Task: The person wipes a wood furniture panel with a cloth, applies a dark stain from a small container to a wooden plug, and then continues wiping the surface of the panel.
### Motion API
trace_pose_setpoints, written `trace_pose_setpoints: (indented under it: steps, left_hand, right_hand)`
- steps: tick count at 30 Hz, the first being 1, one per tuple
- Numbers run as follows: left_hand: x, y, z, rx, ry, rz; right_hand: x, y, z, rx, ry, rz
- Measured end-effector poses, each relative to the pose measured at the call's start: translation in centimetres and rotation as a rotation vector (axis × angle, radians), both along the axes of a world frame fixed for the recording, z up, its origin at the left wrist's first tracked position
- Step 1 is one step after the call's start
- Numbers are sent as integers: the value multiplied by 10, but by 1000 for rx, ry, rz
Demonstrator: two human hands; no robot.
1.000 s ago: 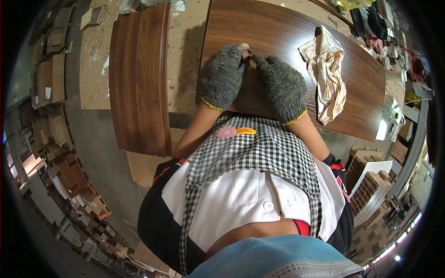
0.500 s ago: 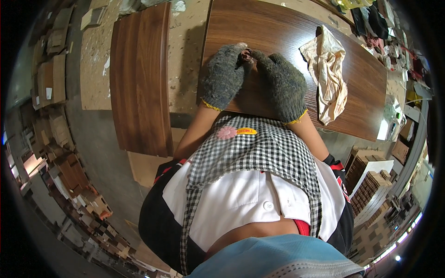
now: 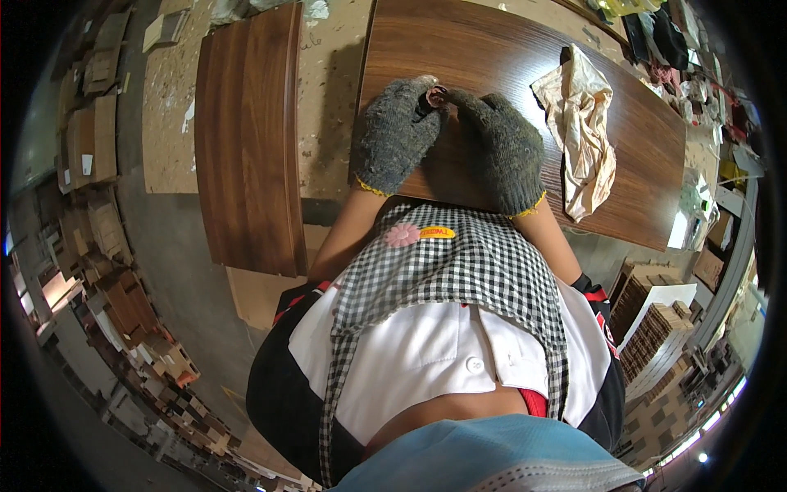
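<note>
Both my hands wear dark grey knitted gloves with yellow cuffs and meet over a dark brown wood-grain panel [image 3: 459, 41]. My left hand [image 3: 398, 131] is closed on a small reddish-brown rolled or crumpled piece [image 3: 436, 97], held at the fingertips; its exact kind is too small to make out. From the other side, my right hand [image 3: 504, 148] pinches at the same piece, its fingers curled and partly hidden. A crumpled cream cloth [image 3: 580, 123] lies on the panel to the right of my right hand.
Left of the panel, another long brown wood-grain board [image 3: 250, 139] rests on the paint-spotted worktable [image 3: 168, 148]. Bags and loose items clutter the far right edge. Cardboard stacks [image 3: 656, 344] stand at the lower right, and more boxes [image 3: 94, 148] line the left.
The small reddish-brown piece has turned slightly between my fingertips, and my right fingers have shifted a little. The cloth and the boards stay where they were.
</note>
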State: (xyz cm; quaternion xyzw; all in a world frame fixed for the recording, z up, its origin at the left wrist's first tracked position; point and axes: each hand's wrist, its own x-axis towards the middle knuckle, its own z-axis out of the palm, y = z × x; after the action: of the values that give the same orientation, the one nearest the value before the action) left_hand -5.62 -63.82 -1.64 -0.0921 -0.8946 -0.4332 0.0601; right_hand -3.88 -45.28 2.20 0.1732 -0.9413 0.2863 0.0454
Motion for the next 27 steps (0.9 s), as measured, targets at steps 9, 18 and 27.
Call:
trace_pose_setpoints:
  steps: [9, 18, 27]
  left_hand:
    - [1, 2, -1, 16, 8, 2]
    - [2, 0, -5, 10, 16, -2]
    - [3, -2, -5, 31, 27, -28]
  right_hand:
    - [3, -1, 7, 82, 27, -4]
    - [-1, -2, -6, 156, 104, 46]
    - [0, -2, 2, 213, 86, 81]
